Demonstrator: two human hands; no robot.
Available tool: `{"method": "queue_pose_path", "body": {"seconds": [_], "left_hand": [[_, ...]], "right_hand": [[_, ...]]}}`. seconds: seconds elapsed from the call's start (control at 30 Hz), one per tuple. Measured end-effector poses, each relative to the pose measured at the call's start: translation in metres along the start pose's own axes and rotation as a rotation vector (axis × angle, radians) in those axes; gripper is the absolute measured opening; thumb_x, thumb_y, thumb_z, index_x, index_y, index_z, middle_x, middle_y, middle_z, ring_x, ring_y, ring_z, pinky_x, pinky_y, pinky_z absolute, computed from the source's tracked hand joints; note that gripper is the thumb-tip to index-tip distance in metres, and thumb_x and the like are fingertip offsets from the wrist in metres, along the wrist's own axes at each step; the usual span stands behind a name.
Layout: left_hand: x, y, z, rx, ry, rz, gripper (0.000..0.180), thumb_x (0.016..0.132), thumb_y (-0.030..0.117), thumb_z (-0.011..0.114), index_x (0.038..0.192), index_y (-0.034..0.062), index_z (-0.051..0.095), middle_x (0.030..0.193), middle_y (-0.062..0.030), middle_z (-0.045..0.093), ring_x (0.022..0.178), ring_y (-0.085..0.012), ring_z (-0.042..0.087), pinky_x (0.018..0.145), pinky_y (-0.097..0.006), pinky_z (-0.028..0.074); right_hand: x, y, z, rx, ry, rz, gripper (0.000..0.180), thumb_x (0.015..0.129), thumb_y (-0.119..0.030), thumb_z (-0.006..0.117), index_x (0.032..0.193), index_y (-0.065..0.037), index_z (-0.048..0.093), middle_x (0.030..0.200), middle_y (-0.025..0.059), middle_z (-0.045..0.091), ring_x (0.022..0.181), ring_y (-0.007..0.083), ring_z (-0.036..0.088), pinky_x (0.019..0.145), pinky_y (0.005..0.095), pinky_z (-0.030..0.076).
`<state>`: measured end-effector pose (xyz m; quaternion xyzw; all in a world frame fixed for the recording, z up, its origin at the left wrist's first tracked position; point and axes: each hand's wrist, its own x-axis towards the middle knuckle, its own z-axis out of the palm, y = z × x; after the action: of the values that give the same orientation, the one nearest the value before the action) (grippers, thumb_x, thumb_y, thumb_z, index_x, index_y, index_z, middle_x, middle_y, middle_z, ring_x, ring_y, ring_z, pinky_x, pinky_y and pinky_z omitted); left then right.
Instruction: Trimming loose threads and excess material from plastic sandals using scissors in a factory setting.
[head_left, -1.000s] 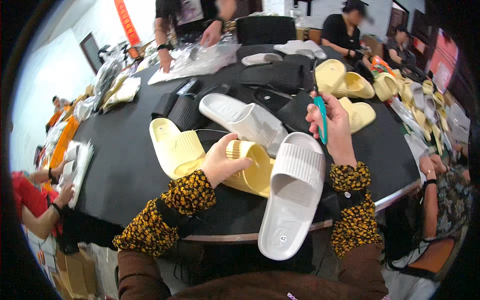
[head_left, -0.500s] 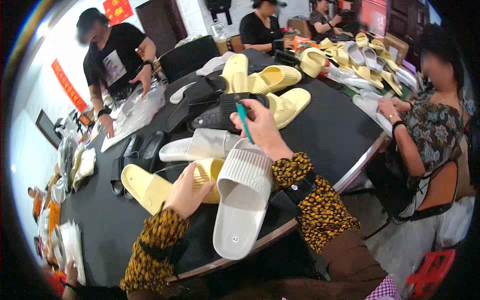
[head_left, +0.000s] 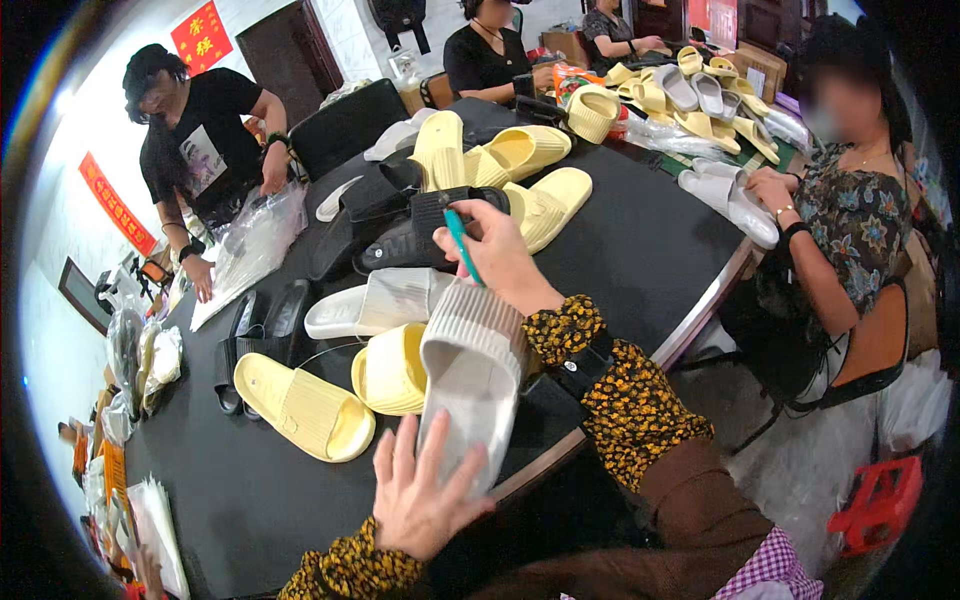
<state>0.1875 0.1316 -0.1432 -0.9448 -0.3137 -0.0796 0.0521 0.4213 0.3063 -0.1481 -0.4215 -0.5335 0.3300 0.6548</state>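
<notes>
A grey slide slipper lies near me at the table's front edge, its toe end pointing away. On its footbed rests my left hand, fingers spread and gripping nothing. My right hand is closed around a slim teal tool, whose exact kind I cannot make out, above the slipper's toe end. Just beyond that hand is a black slipper. Two yellow slippers lie left of the grey one, a thin cord near them. Behind them sits a pale grey slipper.
More black slippers and yellow slippers lie on the black table. A person at far left handles clear plastic bags; another at right handles grey slippers. A mixed slipper pile covers the far right.
My left hand has left the yellow slipper and moved right and nearer onto the grey slipper. My right hand still holds the teal tool. The whole view has shifted slightly.
</notes>
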Motion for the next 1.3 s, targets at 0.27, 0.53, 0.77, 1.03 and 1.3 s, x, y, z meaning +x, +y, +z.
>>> {"method": "queue_pose_path", "body": {"seconds": [0.27,0.53,0.77,1.03,1.3], "left_hand": [[0.036,-0.065,0.013,0.121,0.148,-0.152,0.055,0.07,0.019,0.072,0.122,0.0141,0.053,0.143,-0.0162,0.03,0.127,-0.042,0.032,0.099,-0.055,0.031],[0.017,-0.093,-0.026,-0.024,0.182,-0.358,0.079,0.066,0.019,0.078,0.135,0.0104,0.041,0.145,-0.022,0.027,0.129,-0.0397,0.033,0.104,-0.047,0.03],[-0.101,-0.207,0.016,-0.892,0.167,-0.849,0.103,0.065,0.01,0.078,0.145,0.0048,0.013,0.145,-0.0232,0.025,0.129,-0.0337,0.036,0.104,-0.043,0.034],[-0.02,-0.165,0.033,-0.553,0.07,-0.538,0.109,0.056,0.028,0.086,0.139,-0.0039,0.023,0.134,-0.0256,0.036,0.126,-0.036,0.036,0.106,-0.041,0.031],[0.049,-0.137,0.016,-0.379,0.029,-0.348,0.107,0.058,0.032,0.08,0.144,0.0118,0.019,0.137,-0.0259,0.03,0.123,-0.045,0.036,0.104,-0.045,0.033]], "right_hand": [[-0.018,-0.045,-0.009,0.062,0.09,-0.004,0.032,0.08,-0.015,0.068,0.104,0.003,0.056,0.068,0.008,0.06,0.055,0.0127,0.058,0.051,0.0263,0.046],[-0.074,-0.045,-0.02,-0.465,-0.128,-0.324,0.034,0.078,-0.014,0.07,0.106,-0.001,0.056,0.081,0.02,0.062,0.073,0.0307,0.065,0.065,0.0348,0.05],[-0.102,-0.052,-0.017,-0.582,-0.35,-0.17,0.037,0.081,-0.017,0.066,0.112,-0.004,0.051,0.082,0.0217,0.062,0.077,0.039,0.062,0.064,0.0426,0.05],[-0.111,-0.057,-0.016,-0.835,-0.496,-0.202,0.049,0.078,-0.017,0.064,0.122,-0.006,0.045,0.08,0.021,0.062,0.073,0.0374,0.062,0.062,0.0432,0.049],[-0.098,-0.044,-0.051,-0.703,-0.376,-0.119,0.046,0.076,-0.011,0.068,0.119,-0.005,0.051,0.088,0.0181,0.061,0.078,0.0353,0.061,0.068,0.0391,0.048]]}}
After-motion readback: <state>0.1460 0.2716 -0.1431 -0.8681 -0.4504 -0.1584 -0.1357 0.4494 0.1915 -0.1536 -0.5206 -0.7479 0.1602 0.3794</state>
